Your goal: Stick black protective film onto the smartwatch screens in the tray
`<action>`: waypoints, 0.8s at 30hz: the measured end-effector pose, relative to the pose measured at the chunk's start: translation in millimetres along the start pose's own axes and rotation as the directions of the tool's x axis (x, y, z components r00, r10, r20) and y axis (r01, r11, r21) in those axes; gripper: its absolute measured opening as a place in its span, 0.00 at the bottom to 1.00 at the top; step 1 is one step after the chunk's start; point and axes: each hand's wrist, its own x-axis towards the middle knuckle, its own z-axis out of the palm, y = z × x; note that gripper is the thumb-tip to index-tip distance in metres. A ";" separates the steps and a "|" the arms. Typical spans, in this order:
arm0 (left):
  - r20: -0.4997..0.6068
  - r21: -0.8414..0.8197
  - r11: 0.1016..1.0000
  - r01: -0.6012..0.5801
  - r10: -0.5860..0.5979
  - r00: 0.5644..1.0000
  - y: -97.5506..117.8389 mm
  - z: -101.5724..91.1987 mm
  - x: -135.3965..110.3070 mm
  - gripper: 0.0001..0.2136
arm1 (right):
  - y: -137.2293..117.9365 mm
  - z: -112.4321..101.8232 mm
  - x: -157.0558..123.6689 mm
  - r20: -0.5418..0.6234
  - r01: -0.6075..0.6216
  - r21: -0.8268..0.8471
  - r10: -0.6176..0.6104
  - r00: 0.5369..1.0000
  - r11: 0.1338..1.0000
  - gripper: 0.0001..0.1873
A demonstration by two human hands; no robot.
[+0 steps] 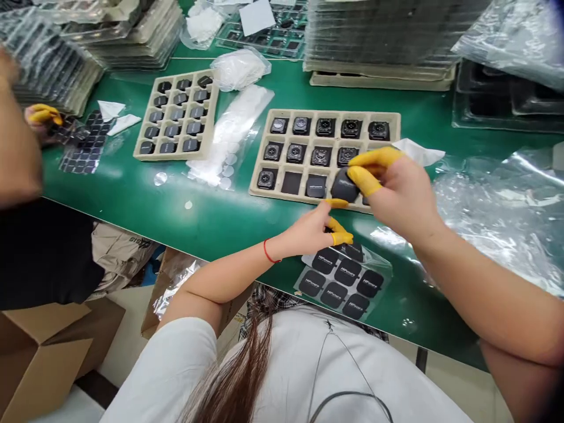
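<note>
Smartwatch body (344, 185), dark and rounded-square, is being pinched by the right hand (396, 191) between yellow finger cots (369, 181), tilted just above the lower row of a beige molded tray (326, 114), whose separate cells are keeping the other units apart and face up. The left hand (308, 229), wearing a red string bracelet (266, 251), is standing half open, one capped fingertip lying close to the body's lower edge; whether it is gripping anything cannot be told. Beneath it, a sheet of black printed pads (346, 273) is lying in clear film near the edge of the green bench (211, 220), apparently kept within easy reach. At far left, a co-worker's hand (42, 123) is working over a similar sheet (83, 147).
</note>
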 end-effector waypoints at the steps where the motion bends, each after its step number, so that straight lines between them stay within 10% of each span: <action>1: 0.028 0.031 1.000 0.001 -0.002 1.000 -0.7 -1.3 -0.2 0.25 | -2.1 11.7 14.1 0.023 0.026 -0.061 -0.024 0.999 0.998 0.08; 8: 0.196 0.196 0.972 -0.127 0.088 0.977 4.0 -5.7 -6.6 0.10 | -19.7 90.4 61.8 0.437 0.415 -0.493 -0.195 0.878 0.765 0.11; 15: 0.261 0.176 0.965 -0.195 0.146 0.954 10.6 -8.0 -14.6 0.06 | -41.3 125.4 71.1 0.494 0.346 -0.369 -0.133 0.859 0.863 0.10; 19: 0.208 0.084 0.990 -0.113 0.093 0.974 11.0 -8.4 -13.5 0.09 | -44.2 85.6 62.8 0.419 0.280 -0.237 -0.162 0.893 0.930 0.08; 24: -0.112 -0.172 0.977 -0.124 0.106 0.988 10.6 -7.7 -7.6 0.35 | -33.0 -3.8 4.3 0.250 0.253 -0.172 -0.207 0.946 0.952 0.09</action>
